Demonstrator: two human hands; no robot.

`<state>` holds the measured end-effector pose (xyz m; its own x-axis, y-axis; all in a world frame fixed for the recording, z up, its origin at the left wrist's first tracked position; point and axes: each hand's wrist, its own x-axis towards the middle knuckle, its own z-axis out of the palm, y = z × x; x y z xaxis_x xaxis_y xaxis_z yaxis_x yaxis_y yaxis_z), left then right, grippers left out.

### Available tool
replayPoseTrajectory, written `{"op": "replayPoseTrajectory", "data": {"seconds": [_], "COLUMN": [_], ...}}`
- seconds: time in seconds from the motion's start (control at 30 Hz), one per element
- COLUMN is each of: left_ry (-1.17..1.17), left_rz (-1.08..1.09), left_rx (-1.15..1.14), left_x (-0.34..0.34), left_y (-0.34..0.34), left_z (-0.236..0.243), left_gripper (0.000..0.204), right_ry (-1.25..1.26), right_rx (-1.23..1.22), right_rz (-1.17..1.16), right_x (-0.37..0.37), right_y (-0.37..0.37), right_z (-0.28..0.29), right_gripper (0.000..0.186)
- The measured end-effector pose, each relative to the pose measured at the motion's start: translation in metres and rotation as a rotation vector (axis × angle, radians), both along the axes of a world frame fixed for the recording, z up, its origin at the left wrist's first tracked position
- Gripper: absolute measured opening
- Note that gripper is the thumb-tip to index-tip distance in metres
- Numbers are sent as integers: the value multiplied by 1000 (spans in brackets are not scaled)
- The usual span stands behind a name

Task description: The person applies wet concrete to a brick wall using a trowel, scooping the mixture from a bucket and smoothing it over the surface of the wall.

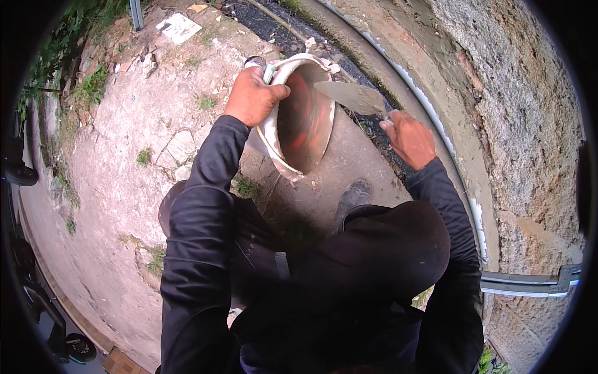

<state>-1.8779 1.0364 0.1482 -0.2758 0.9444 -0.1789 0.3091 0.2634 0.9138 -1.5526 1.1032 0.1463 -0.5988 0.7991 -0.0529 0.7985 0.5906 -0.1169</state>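
Observation:
A dirty white bucket [270, 134] stands tilted in front of me, its mouth turned toward me and its inside stained reddish-brown. My left hand [252, 96] is closed on its left rim, thumb over the edge. A small dark and pale-green object [266, 70] shows beside that hand; I cannot make out what it is. My right hand [411, 140] grips the handle of a pointing trowel [352, 96]. The trowel's grey, smeared blade points left, with its tip over the right side of the bucket's mouth.
To the right runs a rough wall [517, 124] with a pipe [398, 68] curving along its foot. Cracked concrete ground [112, 206] spreads leftward with weeds and rubble. My boot [355, 196] is just below the bucket. Parked vehicles [37, 311] show at the far left edge.

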Motion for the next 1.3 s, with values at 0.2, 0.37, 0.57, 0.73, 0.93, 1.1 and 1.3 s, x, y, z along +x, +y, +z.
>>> {"op": "replayPoseTrajectory", "data": {"seconds": [0.2,0.37,0.57,0.73,0.93,1.1,1.3], "left_ry": [-193,-150,-183,-248,-305,-356,-370], "left_rz": [4,133,183,184,200,296,232], "left_rx": [-18,-23,61,83,141,145,107], "left_x": [-1,-24,-25,-17,-24,-59,-33], "left_y": [-62,-73,-71,-60,-45,-58,-29], "left_z": [8,8,-4,-1,-13,-18,-19], "left_gripper": [39,40,38,35,25,28,23], "right_ry": [-135,-173,55,64,56,-16,504], "right_rx": [258,-214,-594,-640,-560,-696,-1085], "right_rz": [306,526,448,204,193,425,-748], "right_x": [-127,-134,-124,-102,-76,-35,144], "right_y": [-22,-26,-54,-41,-15,10,109], "right_z": [-64,-57,-74,-72,-34,55,79], "right_gripper": [14,17,25,35,37,30,12]}}
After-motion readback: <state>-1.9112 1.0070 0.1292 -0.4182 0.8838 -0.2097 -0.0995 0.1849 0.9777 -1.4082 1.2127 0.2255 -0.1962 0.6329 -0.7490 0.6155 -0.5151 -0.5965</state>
